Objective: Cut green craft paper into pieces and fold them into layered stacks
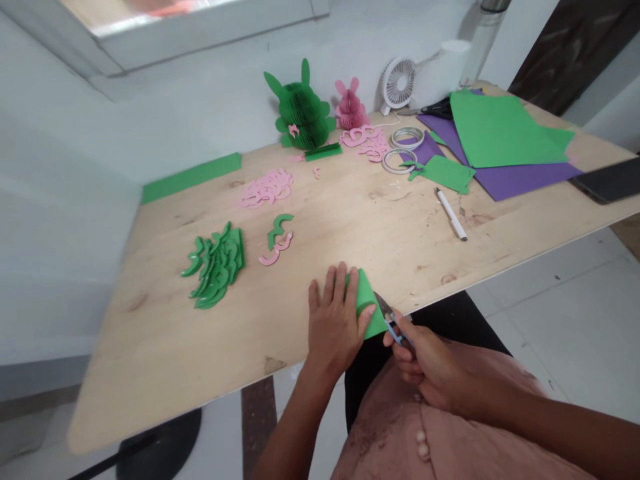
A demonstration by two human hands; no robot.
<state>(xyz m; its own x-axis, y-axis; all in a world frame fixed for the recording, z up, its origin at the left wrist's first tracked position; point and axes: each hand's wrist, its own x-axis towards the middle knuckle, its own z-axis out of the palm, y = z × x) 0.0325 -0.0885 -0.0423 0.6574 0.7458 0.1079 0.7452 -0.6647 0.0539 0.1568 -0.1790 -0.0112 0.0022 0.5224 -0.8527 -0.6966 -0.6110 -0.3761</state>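
Pink garment [395, 427] beneath right hand [425, 363], gripping blue-handled snips [391, 325].
Left hand [335, 327], spread flat, pins green paper [365, 293]: long axis fore-and-aft, snips at right-hand edge.

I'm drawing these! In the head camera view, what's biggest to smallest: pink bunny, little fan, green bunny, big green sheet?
1. Big green sheet
2. Green bunny
3. Pink bunny and little fan: too alike to rank

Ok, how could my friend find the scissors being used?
On the wooden table, the left hand presses green paper at the near edge. Beside it, the right hand holds the scissors. Their handles look blue; the other pair, near the fan, is black.
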